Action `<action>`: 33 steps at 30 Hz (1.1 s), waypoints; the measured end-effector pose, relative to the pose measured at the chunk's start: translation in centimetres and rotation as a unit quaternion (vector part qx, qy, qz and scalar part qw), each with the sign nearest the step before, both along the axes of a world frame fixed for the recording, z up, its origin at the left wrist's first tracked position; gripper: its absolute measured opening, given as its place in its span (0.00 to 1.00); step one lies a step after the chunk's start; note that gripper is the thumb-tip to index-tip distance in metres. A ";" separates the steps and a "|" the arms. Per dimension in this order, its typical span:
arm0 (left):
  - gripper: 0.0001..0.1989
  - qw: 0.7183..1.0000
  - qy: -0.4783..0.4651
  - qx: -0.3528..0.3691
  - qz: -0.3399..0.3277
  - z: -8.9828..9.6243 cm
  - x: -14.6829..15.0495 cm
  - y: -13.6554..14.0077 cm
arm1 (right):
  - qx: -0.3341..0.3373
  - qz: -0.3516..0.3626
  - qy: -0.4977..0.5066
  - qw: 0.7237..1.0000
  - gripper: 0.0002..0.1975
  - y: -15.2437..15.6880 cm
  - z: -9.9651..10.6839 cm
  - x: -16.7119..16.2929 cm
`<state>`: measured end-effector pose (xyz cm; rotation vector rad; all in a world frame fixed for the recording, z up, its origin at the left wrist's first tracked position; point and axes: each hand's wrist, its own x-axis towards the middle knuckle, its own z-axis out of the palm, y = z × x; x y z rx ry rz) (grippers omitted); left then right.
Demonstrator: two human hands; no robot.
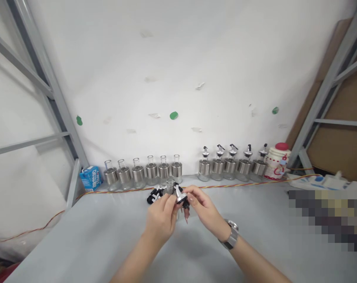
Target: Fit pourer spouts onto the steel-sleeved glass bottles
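Both hands meet around a metal-and-black bottle pourer (pixel 181 196), which is tilted with its spout up. My left hand (pixel 161 218) is closed, its thumb side against the pourer's base. The fingers of my right hand (pixel 204 210) pinch the pourer from the right, and a wristwatch (pixel 230 235) is on that wrist. Just behind my left hand the neck of a glass bottle (pixel 170 184) rises without a pourer; its body is mostly hidden, and whether my left hand also grips it I cannot tell. Several loose pourers (pixel 154 195) lie beside it, partly covered.
Along the wall stand several open glass bottles (pixel 138 173) with steel bands. Further right is a row of bottles with pourers (pixel 230 165), then a red-and-white jar (pixel 278 161). A blue carton (pixel 91 178) stands left. A twisted cable (pixel 214 186) crosses the grey table (pixel 107 228).
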<state>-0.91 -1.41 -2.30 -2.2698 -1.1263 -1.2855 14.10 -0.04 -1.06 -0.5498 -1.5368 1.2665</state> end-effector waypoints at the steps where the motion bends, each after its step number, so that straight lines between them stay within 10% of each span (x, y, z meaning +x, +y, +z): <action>1: 0.07 1.000 0.004 -0.006 0.002 0.1 0.0 -0.1 | 0.007 -0.008 -0.016 1.000 0.10 0.0 0.0 0.1; 10: 0.10 0.961 -0.161 -0.219 -0.047 1.0 0.9 -1.1 | 0.004 -0.026 -0.079 0.997 0.14 -0.9 -0.4 -0.7; 21: 0.13 0.949 -0.188 -0.253 -0.026 0.9 1.1 -1.3 | 0.004 -0.062 -0.106 0.992 0.16 -1.4 -0.4 -1.0; 33: 0.12 0.958 -0.210 -0.189 0.044 0.6 0.6 -1.0 | -0.284 0.154 0.100 0.941 0.20 0.4 -0.9 -0.8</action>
